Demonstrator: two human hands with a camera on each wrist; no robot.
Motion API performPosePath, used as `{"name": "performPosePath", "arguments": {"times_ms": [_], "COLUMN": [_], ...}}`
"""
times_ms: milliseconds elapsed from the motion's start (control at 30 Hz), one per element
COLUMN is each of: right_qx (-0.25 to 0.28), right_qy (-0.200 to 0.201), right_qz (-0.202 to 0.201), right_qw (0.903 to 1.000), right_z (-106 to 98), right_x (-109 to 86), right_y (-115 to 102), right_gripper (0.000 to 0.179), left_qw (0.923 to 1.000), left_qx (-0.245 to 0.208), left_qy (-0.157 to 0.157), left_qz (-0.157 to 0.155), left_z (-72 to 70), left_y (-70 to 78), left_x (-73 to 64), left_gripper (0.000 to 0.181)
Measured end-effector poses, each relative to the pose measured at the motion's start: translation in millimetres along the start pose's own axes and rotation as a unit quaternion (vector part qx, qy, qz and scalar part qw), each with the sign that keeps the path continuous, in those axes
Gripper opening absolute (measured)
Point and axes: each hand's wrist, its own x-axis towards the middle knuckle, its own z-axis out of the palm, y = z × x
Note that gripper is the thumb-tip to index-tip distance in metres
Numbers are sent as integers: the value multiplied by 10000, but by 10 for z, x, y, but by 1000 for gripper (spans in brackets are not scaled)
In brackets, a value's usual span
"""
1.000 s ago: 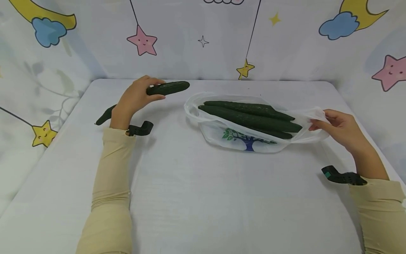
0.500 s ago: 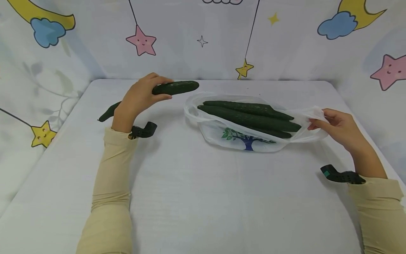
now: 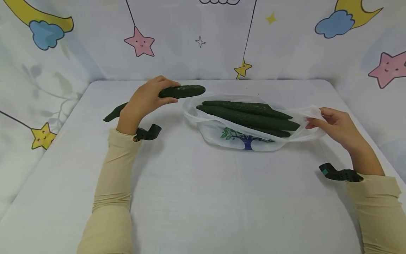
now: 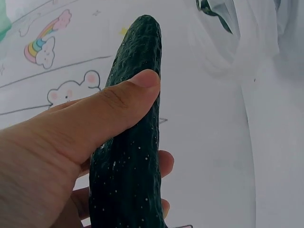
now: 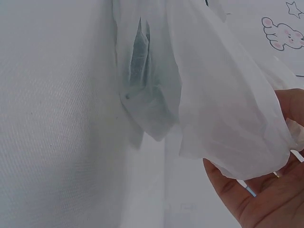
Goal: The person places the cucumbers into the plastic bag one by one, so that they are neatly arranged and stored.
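Note:
My left hand [image 3: 147,98] grips a dark green cucumber [image 3: 182,91] and holds it above the table; its far end points right, near the rim of a white plastic bag [image 3: 210,135]. The left wrist view shows the thumb pressed along this cucumber [image 4: 128,180], with fingers curled round behind it. Several cucumbers [image 3: 250,118] lie inside the bag, which bears a printed tree. My right hand [image 3: 340,128] pinches the bag's right end and draws it out. In the right wrist view the bag's thin film [image 5: 223,104] hangs from the fingers.
The bag lies on a white-covered table [image 3: 219,197]. Behind and at the sides hangs a white cloth [image 3: 177,21] printed with stars, moons and clouds. Black wrist cameras [image 3: 339,173] sit on both wrists.
My left hand has moved to the right with the cucumber, bringing its tip up to the bag's left rim. The right hand still holds the bag's end in place.

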Motion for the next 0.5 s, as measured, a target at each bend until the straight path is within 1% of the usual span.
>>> {"name": "performPosePath", "arguments": {"times_ms": [133, 333, 500], "right_qx": [113, 52, 102], "right_qy": [-45, -15, -34], "right_qz": [-63, -5, -168], "right_qw": [9999, 10000, 9998], "right_z": [14, 18, -15], "right_x": [0, -20, -29], "right_y": [-14, -26, -24], "right_gripper": [31, 27, 26], "left_qw": [9999, 9991, 9979], "left_qx": [0, 16, 142], "left_qy": [-96, -256, -412], "left_qz": [91, 350, 475], "left_z": [40, 111, 156], "left_y": [90, 230, 313], "left_x": [55, 123, 149], "left_gripper": [50, 51, 52]}}
